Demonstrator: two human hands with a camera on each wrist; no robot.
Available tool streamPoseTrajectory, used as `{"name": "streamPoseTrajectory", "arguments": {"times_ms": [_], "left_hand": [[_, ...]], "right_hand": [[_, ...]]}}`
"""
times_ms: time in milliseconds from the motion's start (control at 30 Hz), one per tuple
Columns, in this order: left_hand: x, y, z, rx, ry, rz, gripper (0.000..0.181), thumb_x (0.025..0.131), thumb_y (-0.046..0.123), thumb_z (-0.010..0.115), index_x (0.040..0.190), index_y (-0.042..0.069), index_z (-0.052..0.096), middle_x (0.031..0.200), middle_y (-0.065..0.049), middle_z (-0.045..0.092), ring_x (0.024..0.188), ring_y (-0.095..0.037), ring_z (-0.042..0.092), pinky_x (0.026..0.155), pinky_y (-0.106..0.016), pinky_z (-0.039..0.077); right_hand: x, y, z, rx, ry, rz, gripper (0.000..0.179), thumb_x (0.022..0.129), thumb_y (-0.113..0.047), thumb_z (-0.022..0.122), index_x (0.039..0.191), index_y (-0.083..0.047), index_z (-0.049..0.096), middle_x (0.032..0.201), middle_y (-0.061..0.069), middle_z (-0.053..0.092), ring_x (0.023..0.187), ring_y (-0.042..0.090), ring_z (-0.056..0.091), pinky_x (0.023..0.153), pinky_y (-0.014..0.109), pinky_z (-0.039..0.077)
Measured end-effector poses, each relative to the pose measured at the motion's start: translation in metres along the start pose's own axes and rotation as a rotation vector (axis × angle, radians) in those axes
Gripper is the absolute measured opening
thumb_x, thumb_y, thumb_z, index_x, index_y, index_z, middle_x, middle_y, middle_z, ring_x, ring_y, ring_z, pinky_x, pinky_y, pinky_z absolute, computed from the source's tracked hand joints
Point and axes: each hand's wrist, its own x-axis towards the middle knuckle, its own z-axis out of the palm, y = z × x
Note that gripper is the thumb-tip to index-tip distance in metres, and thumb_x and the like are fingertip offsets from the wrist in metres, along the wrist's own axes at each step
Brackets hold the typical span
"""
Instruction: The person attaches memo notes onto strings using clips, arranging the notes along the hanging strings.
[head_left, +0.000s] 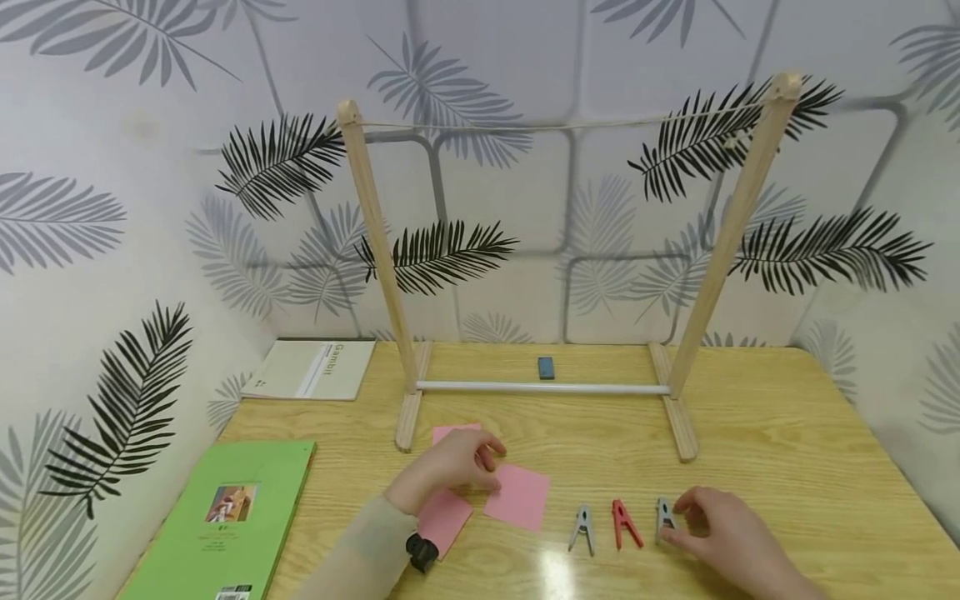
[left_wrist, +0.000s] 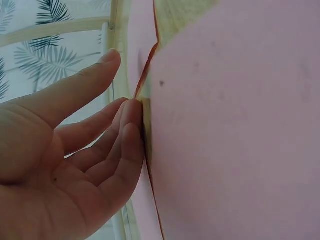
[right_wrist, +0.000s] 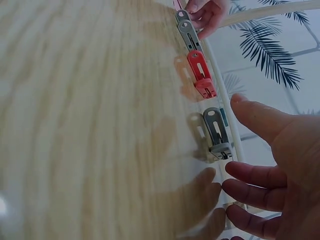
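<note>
My left hand (head_left: 459, 461) hovers with loosely bent fingers over several pink paper squares. One pink square (head_left: 519, 498) is by its fingertips; another (head_left: 444, 523) sits partly under the wrist, and a third (head_left: 455, 431) peeks out behind the hand. In the left wrist view, the thumb stands apart from the fingers, which are close to a pink sheet's edge (left_wrist: 235, 120); contact is unclear. My right hand (head_left: 726, 533) reaches around a grey clothespin (head_left: 663, 515), thumb and fingers spread without pinching it. A red clothespin (head_left: 625, 523) and another grey clothespin (head_left: 582, 528) stand to its left.
Behind the hands rises a wooden frame (head_left: 720, 258) with a string (head_left: 555, 127) across its top and a white bar (head_left: 540, 387) low down. A small blue block (head_left: 546, 367) lies behind the bar. On the left are a green book (head_left: 180, 533) and a pale notebook (head_left: 300, 371).
</note>
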Motion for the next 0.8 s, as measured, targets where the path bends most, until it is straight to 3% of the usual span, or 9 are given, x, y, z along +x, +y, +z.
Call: {"name": "streamPoseTrajectory", "arguments": {"times_ms": [300, 800], "left_hand": [[0.007, 0.0, 0.008, 0.076, 0.035, 0.033, 0.042, 0.073, 0.011, 0.088, 0.108, 0.007, 0.065, 0.078, -0.002, 0.058, 0.067, -0.008, 0.047, 0.066, -0.022, 0.041], [0.007, 0.003, 0.014, 0.093, 0.046, 0.026, 0.033, 0.072, 0.009, 0.089, 0.097, 0.011, 0.067, 0.076, -0.002, 0.054, 0.068, -0.01, 0.044, 0.063, -0.023, 0.038]], "right_hand": [[0.0, -0.005, 0.001, -0.051, 0.009, 0.014, 0.045, 0.074, -0.051, 0.082, 0.089, -0.012, 0.067, 0.081, -0.004, 0.061, 0.076, 0.011, 0.054, 0.069, 0.034, 0.048], [-0.005, -0.008, 0.003, -0.1, 0.024, 0.031, 0.045, 0.074, -0.055, 0.08, 0.088, -0.015, 0.064, 0.084, -0.006, 0.059, 0.082, 0.015, 0.053, 0.069, 0.038, 0.047]]}}
